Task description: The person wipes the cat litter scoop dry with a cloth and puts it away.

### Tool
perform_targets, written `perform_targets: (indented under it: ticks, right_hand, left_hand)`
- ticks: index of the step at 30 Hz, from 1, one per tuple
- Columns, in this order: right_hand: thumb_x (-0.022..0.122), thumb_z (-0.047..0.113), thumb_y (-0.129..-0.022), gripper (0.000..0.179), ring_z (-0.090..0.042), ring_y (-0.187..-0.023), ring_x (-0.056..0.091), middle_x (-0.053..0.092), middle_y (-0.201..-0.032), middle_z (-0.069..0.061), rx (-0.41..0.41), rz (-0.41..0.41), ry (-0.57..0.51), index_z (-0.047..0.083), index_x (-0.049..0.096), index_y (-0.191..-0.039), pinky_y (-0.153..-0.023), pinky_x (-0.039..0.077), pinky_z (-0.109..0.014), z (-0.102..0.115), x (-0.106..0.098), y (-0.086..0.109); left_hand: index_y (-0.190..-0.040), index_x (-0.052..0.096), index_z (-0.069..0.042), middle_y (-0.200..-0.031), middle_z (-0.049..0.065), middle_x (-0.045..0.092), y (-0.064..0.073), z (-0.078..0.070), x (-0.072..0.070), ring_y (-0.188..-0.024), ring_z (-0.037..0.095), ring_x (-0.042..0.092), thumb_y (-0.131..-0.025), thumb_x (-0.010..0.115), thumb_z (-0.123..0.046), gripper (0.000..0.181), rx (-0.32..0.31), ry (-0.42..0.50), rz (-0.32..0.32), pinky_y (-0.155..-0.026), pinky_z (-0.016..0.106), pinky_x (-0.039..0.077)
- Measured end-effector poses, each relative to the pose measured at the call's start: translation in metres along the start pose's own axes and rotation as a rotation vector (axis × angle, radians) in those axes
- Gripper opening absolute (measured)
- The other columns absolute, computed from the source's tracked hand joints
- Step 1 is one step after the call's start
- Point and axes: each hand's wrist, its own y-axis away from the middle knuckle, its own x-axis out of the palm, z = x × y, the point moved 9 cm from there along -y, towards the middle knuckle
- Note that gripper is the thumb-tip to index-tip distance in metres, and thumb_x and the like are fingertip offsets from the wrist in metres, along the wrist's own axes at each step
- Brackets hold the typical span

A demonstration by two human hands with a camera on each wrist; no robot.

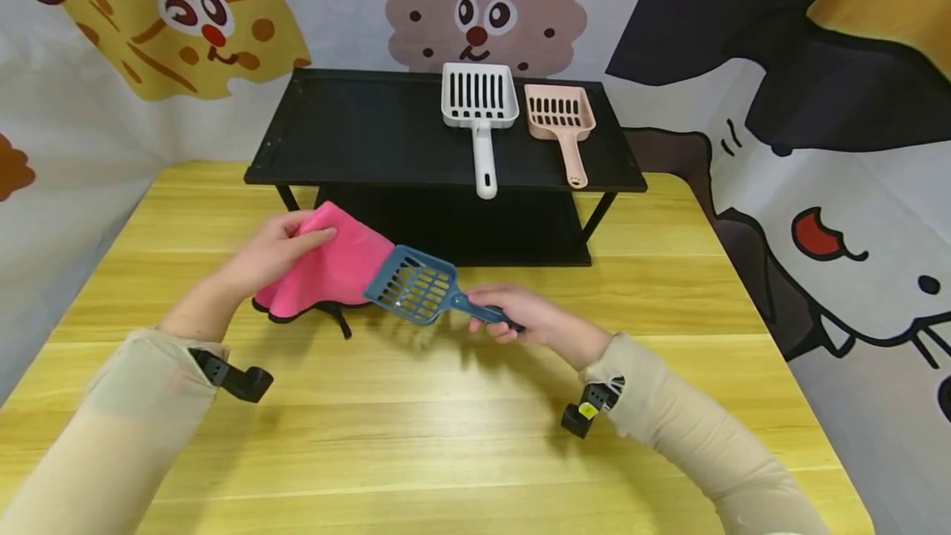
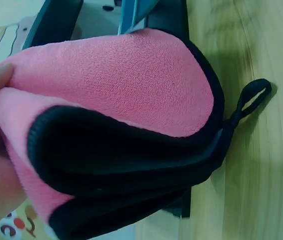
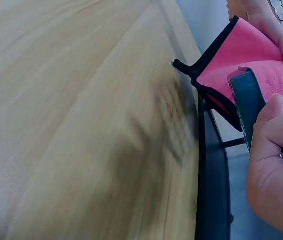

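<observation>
A pink cloth (image 1: 338, 262) with black edging and a small hanging loop is pinched by my left hand (image 1: 271, 254), thumb on its near face. The left wrist view shows the cloth (image 2: 116, 80) folded over on itself. My right hand (image 1: 520, 312) grips the handle of a blue slotted litter scoop (image 1: 416, 286), held above the table with its head toward the left. The scoop's far edge meets or overlaps the cloth's right side; whether they touch, I cannot tell. In the right wrist view the scoop (image 3: 249, 100) appears side-on in front of the cloth.
A black two-tier rack (image 1: 357, 130) stands at the back of the wooden table (image 1: 446, 436). On its top lie a white litter scoop (image 1: 479, 97) and a smaller pink-beige one (image 1: 560, 114), handles toward me. A cartoon-printed curtain (image 1: 342, 15) hangs behind.
</observation>
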Motion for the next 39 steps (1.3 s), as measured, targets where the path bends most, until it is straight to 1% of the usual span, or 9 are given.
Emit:
perform_targets:
  ticks: [9,15,19,22,24,27,32,35,39]
  right_hand:
    - [0.034,0.014,-0.101,0.021,0.000,-0.038,0.034,0.060,-0.067,0.003,-0.003,0.013,0.026,0.003,0.044,-0.115,-0.037,0.027,-0.012,0.007,0.000,0.001]
    - [0.035,0.013,-0.100,0.018,0.001,-0.038,0.034,0.059,-0.065,0.003,-0.007,0.019,0.059,0.003,0.048,-0.108,-0.037,0.026,-0.011,0.014,-0.004,0.005]
    - [0.033,0.012,-0.101,0.019,0.001,-0.039,0.034,0.057,-0.065,0.003,-0.018,0.015,0.039,0.001,0.047,-0.108,-0.038,0.026,-0.011,0.019,-0.009,0.009]
    - [0.030,0.012,-0.102,0.021,0.001,-0.039,0.034,0.056,-0.065,0.001,-0.018,0.030,-0.019,0.002,0.047,-0.107,-0.038,0.026,-0.011,0.020,-0.013,0.011]
    - [0.029,0.012,-0.102,0.022,0.001,-0.040,0.034,0.055,-0.066,0.001,-0.015,0.048,-0.063,0.003,0.048,-0.107,-0.039,0.026,-0.011,0.020,-0.013,0.012]
    - [0.027,0.013,-0.103,0.023,0.001,-0.041,0.034,0.053,-0.068,0.001,-0.022,0.077,-0.115,0.004,0.047,-0.109,-0.039,0.026,-0.010,0.021,-0.013,0.012]
    - [0.025,0.013,-0.103,0.022,0.001,-0.041,0.032,0.053,-0.067,0.001,-0.040,0.090,-0.177,0.004,0.045,-0.106,-0.039,0.024,-0.010,0.025,-0.012,0.012]
    - [0.025,0.012,-0.103,0.021,0.001,-0.041,0.033,0.053,-0.067,0.001,-0.053,0.085,-0.149,0.004,0.045,-0.107,-0.039,0.024,-0.011,0.027,-0.012,0.012]
    - [0.026,0.013,-0.103,0.022,0.001,-0.040,0.033,0.052,-0.067,0.002,-0.071,0.077,-0.100,0.003,0.044,-0.109,-0.039,0.025,-0.011,0.028,-0.013,0.013]
  left_hand:
    - [-0.115,0.060,-0.008,-0.090,0.013,0.058,-0.013,-0.029,0.064,-0.066,0.019,0.062,-0.091,0.059,-0.033,0.034,0.071,0.013,0.190,-0.059,0.031,0.054]
    - [-0.077,0.062,-0.011,-0.069,0.001,0.050,-0.015,-0.050,0.104,-0.060,0.013,0.049,-0.089,0.063,-0.031,0.024,0.228,-0.185,0.252,-0.056,0.023,0.042]
    - [-0.107,0.063,-0.011,-0.086,0.000,0.063,-0.009,-0.055,0.124,-0.077,0.013,0.060,-0.089,0.062,-0.034,0.029,0.277,-0.270,0.384,-0.073,0.028,0.048]
    - [-0.129,0.046,-0.007,-0.125,0.008,0.056,-0.003,-0.053,0.128,-0.115,0.023,0.055,-0.089,0.057,-0.022,0.044,0.242,-0.207,0.517,-0.096,0.040,0.044]
    - [-0.130,0.042,-0.006,-0.135,0.011,0.048,-0.001,-0.051,0.127,-0.125,0.027,0.046,-0.085,0.056,-0.012,0.047,0.210,-0.156,0.569,-0.101,0.043,0.040]
    - [-0.125,0.050,-0.005,-0.127,0.008,0.054,-0.003,-0.055,0.123,-0.114,0.022,0.050,-0.086,0.058,-0.008,0.040,0.294,-0.233,0.537,-0.094,0.037,0.043]
    - [-0.105,0.068,-0.008,-0.098,0.000,0.068,-0.007,-0.067,0.116,-0.086,0.013,0.053,-0.084,0.069,-0.011,0.022,0.518,-0.400,0.315,-0.078,0.028,0.046]
    - [-0.098,0.070,-0.008,-0.090,-0.002,0.068,-0.006,-0.069,0.112,-0.080,0.012,0.052,-0.082,0.070,-0.010,0.016,0.569,-0.418,0.246,-0.074,0.027,0.046]
    - [-0.097,0.071,-0.008,-0.090,-0.002,0.069,-0.005,-0.069,0.108,-0.082,0.013,0.054,-0.083,0.069,-0.009,0.015,0.591,-0.452,0.222,-0.077,0.029,0.046]
